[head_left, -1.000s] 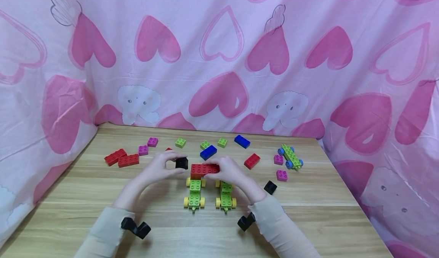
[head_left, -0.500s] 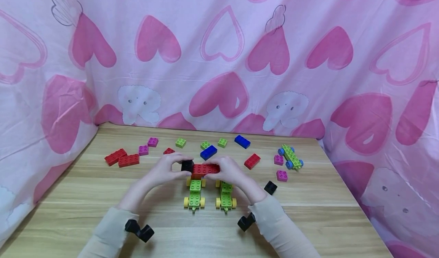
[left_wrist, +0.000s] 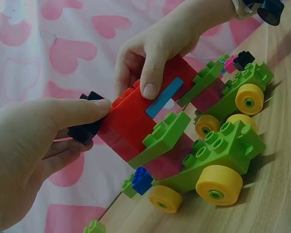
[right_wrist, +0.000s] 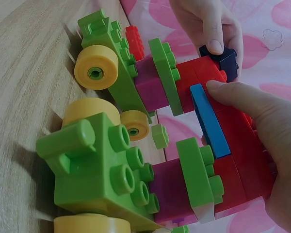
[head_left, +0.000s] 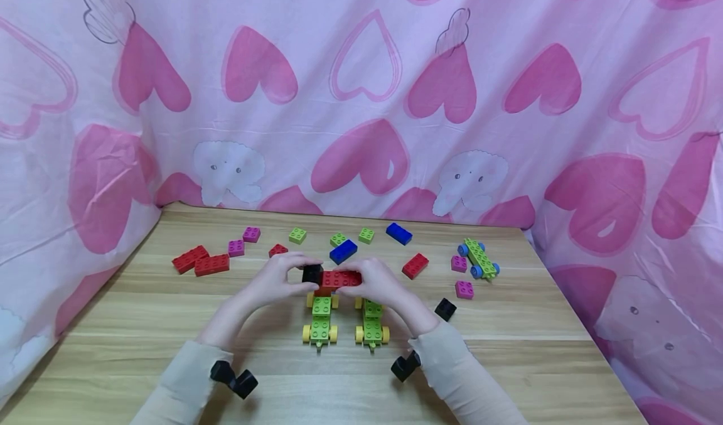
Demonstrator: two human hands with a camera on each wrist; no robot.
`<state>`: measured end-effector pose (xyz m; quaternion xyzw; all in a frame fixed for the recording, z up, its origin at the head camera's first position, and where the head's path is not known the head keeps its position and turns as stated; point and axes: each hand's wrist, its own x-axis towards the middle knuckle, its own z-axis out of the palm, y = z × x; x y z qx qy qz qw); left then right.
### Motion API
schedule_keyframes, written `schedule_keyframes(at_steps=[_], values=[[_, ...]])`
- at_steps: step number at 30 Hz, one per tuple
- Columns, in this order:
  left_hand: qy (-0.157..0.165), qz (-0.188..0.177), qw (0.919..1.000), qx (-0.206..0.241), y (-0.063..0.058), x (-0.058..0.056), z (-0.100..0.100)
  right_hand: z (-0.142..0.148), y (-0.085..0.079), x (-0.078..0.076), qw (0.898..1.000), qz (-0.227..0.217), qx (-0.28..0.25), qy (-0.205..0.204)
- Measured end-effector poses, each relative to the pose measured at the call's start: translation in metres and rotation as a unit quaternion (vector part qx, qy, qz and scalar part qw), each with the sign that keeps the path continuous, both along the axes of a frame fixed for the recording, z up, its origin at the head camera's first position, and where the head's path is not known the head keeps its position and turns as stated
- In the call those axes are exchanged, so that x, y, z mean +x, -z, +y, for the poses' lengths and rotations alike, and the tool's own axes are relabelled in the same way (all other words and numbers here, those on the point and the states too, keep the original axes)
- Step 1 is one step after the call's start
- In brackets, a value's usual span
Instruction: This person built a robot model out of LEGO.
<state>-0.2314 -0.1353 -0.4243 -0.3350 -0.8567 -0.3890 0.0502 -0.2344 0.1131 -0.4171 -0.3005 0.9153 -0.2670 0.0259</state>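
A toy-brick structure spans two green wheeled bases (head_left: 320, 328) with yellow wheels. Purple bricks (right_wrist: 170, 191) and green bricks (right_wrist: 196, 174) rise from them to red bricks (head_left: 337, 279) across the top. A thin blue brick (left_wrist: 164, 98) lies under the red ones, between the two columns. My left hand (head_left: 275, 279) pinches a black brick (head_left: 311, 274) against the structure's left end; whether its studs are joined cannot be told. My right hand (head_left: 377, 282) grips the right end of the red bricks, thumb on the near side. Its other fingers are partly hidden.
Blue bricks (head_left: 343, 251), small green bricks (head_left: 297, 235) and red bricks (head_left: 211, 264) lie loose behind the structure. To the right are a red brick (head_left: 415, 265), magenta bricks (head_left: 464, 289), a black brick (head_left: 445, 309) and a green base with blue wheels (head_left: 479, 259).
My left hand has moved right, bringing the black brick from apart on the left up to the left end of the red bricks. The right hand has stayed in place.
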Motion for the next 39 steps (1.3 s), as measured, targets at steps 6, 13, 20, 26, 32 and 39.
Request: schedule_keyframes(at_steps=[6,13,20,26,32,39], values=[[-0.003,-0.009,0.9999,-0.013,-0.002,-0.001,0.002,0.000,-0.001,0.001,1.000,0.002,0.004,-0.001],[-0.004,-0.020,0.9994,-0.029,-0.008,-0.002,0.004,0.000,-0.001,0.001,1.000,-0.003,-0.001,0.001],[-0.004,-0.007,0.9984,-0.055,-0.013,-0.004,0.006,-0.001,-0.001,0.002,1.000,0.004,0.000,0.001],[-0.002,0.001,0.9976,-0.069,-0.016,-0.006,0.008,-0.001,-0.001,0.002,1.000,0.004,-0.004,0.002],[0.004,-0.008,0.9963,-0.085,-0.018,-0.008,0.008,-0.001,-0.001,0.002,1.000,-0.004,-0.006,0.005],[-0.002,-0.054,0.9932,-0.103,-0.025,-0.007,0.010,-0.001,-0.001,0.002,1.000,-0.002,-0.003,0.006]])
